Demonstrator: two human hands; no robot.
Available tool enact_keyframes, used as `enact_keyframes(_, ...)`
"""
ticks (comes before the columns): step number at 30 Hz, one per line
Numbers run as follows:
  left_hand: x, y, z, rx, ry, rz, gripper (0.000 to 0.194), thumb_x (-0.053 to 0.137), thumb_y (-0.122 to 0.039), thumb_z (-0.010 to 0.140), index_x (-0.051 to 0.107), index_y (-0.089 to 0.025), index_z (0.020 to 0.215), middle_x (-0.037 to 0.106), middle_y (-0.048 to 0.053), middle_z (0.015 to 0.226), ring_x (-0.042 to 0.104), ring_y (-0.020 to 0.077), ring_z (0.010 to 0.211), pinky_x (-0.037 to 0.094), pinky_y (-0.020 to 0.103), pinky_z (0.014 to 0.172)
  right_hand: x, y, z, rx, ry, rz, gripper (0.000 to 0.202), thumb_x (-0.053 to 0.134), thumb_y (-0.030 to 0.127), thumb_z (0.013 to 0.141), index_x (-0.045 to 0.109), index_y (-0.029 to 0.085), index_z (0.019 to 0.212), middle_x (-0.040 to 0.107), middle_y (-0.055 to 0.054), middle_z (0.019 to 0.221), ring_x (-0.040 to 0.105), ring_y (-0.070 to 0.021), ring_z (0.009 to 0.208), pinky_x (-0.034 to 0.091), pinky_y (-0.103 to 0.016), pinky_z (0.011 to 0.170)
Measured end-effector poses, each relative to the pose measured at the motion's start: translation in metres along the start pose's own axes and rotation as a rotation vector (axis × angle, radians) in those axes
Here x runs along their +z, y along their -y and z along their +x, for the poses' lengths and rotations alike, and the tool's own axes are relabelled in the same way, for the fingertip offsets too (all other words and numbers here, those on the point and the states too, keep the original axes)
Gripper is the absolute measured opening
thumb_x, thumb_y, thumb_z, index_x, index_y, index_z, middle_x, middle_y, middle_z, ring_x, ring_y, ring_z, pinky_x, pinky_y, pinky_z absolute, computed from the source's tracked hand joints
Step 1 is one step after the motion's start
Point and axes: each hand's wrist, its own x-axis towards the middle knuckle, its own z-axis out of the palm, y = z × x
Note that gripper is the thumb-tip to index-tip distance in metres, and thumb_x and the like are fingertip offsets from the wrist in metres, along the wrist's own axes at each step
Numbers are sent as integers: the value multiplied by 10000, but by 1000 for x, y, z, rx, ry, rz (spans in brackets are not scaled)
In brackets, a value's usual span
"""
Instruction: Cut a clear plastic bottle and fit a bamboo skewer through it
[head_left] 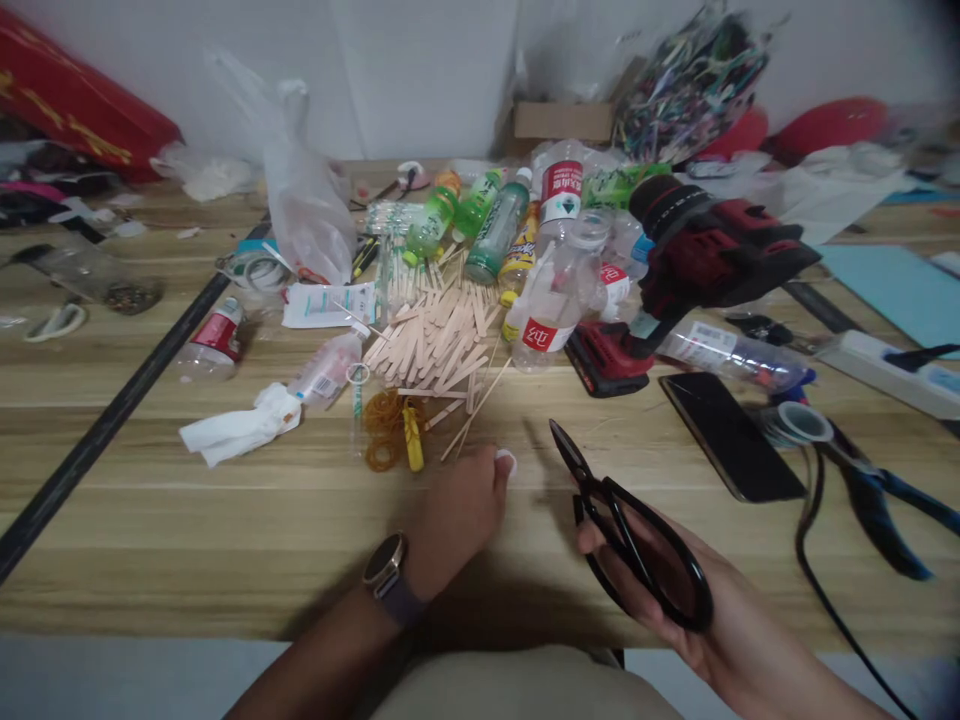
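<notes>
Just above the table's front half, my left hand [463,515] is closed, its thumb and fingers pinching a small white round piece [506,462], perhaps a bottle cap or ring; most of it is hidden. My right hand [652,590] grips black-handled scissors [600,500], fingers around the loops. The blades look closed and point up and left. Beyond my left hand lie thin wooden skewers [476,410], a yellow-handled tool [412,437], rubber bands [382,452] and a heap of wooden craft sticks [439,335].
Plastic bottles [499,230] crowd the back centre. A red cordless drill [697,260] stands right of them, with a phone [731,435] in front. Pliers [877,500] and a black cable [814,570] lie at right. A crumpled tissue [244,425] and bottle [330,365] lie left.
</notes>
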Motion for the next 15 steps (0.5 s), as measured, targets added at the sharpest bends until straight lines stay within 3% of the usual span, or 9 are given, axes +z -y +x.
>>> enact_keyframes(2,-2,-2,0,48,26,59,461,240,-319,1080,668,-164,1006,767,111,977,719,248,891,473,328,714,7,-1,-3,-22,-25,18,491,736,617,836,748,142,961,522,-1,598,298,-52,476,240,-159,421)
enact_keyframes(5,-1,-7,-1,86,59,229,444,274,-287,1059,694,-153,1005,759,140,981,723,289,884,493,361,705,18,-2,-7,-72,-77,80,486,782,547,818,715,171,1120,660,-52,786,341,-43,478,259,-148,405)
enact_keyframes(7,1,-9,-1,82,31,288,383,332,-287,1040,684,-141,1072,737,166,1040,722,306,887,502,367,679,23,-3,-7,-106,-103,118,628,835,543,772,650,209,1270,702,-76,949,415,-51,499,316,-153,410)
enact_keyframes(10,2,-7,-4,64,-72,281,357,393,-340,1029,648,-122,1149,684,202,1139,701,332,947,517,391,709,22,-6,-2,-174,-143,65,784,845,586,756,565,227,1393,701,-66,979,537,-96,568,420,-187,450)
enact_keyframes(13,0,-7,-16,101,-117,38,393,313,-340,1052,648,-136,1028,684,166,1076,667,295,967,508,390,780,16,-11,11,-297,-154,-126,843,783,632,805,498,194,1466,702,-53,904,634,-151,663,545,-247,573)
enact_keyframes(15,1,-11,-27,148,29,-322,379,298,-349,1054,624,-170,985,694,86,913,657,220,831,493,321,710,14,-17,19,-400,-155,-277,828,730,633,846,480,169,1485,714,-60,887,691,-188,759,600,-289,702)
